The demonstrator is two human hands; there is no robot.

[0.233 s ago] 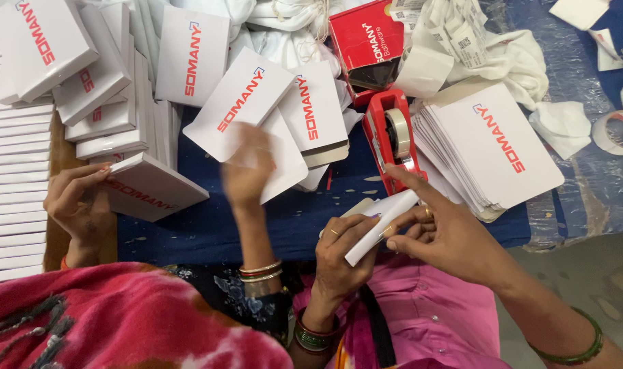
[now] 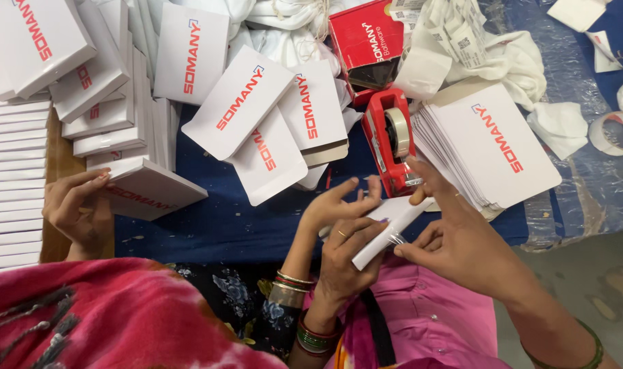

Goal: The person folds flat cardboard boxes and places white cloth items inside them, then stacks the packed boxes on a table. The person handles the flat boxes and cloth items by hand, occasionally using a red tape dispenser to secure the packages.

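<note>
While both hands work just below the red tape dispenser (image 2: 390,140), the left hand (image 2: 345,256) has its fingers closed around a small white box (image 2: 386,229). Beside it, the right hand (image 2: 462,239) pinches clear tape (image 2: 395,238) at the box's edge. A co-worker's hand (image 2: 335,201) touches the box's far side.

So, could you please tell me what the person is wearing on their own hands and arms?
The left hand has stacked green and red bangles at the wrist; the right hand has one thin green bangle. No sleeves reach either forearm.
</note>
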